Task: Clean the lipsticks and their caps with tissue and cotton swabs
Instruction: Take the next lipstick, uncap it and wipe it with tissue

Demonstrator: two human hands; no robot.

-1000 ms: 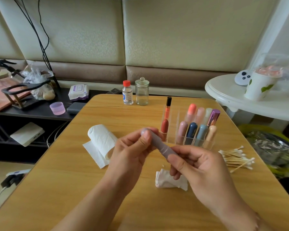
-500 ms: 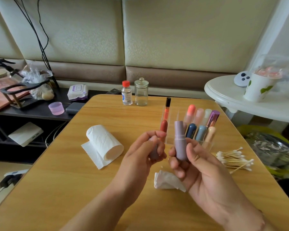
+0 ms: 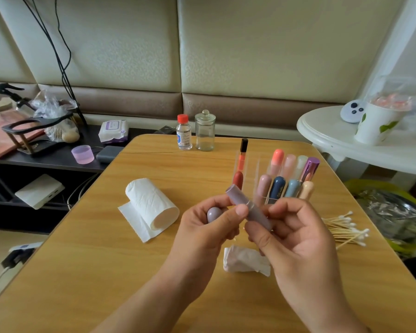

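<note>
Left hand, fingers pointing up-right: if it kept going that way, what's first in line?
Likely the purple lipstick tube held by the right hand; the left hand, gripping the cap, already reaches it with a fingertip. Beyond sits the clear organizer, depth unclear.

Home living room, padded sofa back (image 3: 226,56), wooden table (image 3: 106,260), cluttered shelf (image 3: 58,159)
</note>
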